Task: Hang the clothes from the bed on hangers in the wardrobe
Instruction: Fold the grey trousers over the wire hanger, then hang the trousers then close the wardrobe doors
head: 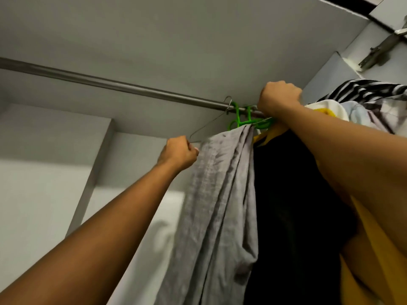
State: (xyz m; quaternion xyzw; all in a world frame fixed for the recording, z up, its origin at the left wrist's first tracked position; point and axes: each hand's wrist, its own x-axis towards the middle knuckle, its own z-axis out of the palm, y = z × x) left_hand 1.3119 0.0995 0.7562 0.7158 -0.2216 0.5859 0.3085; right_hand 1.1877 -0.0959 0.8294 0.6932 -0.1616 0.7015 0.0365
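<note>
I look up into the wardrobe at its metal rail [114,85]. A thin wire hanger [209,123] hooks over the rail, and my left hand [179,154] pinches its lower left corner beside a grey garment [217,205]. The grey garment hangs from a green plastic hanger [241,119]. My right hand [278,97] is fisted up at the rail, curled round the rail or the hanger tops; which one is hidden. A black garment [293,205] and a yellow one [374,249] hang under my right arm.
A striped black-and-white cloth [365,90] and pale clothes [330,110] crowd the rail's right end. The wardrobe ceiling [176,40] is close above. A door hinge [378,50] sits at the top right. The rail's left stretch carries nothing.
</note>
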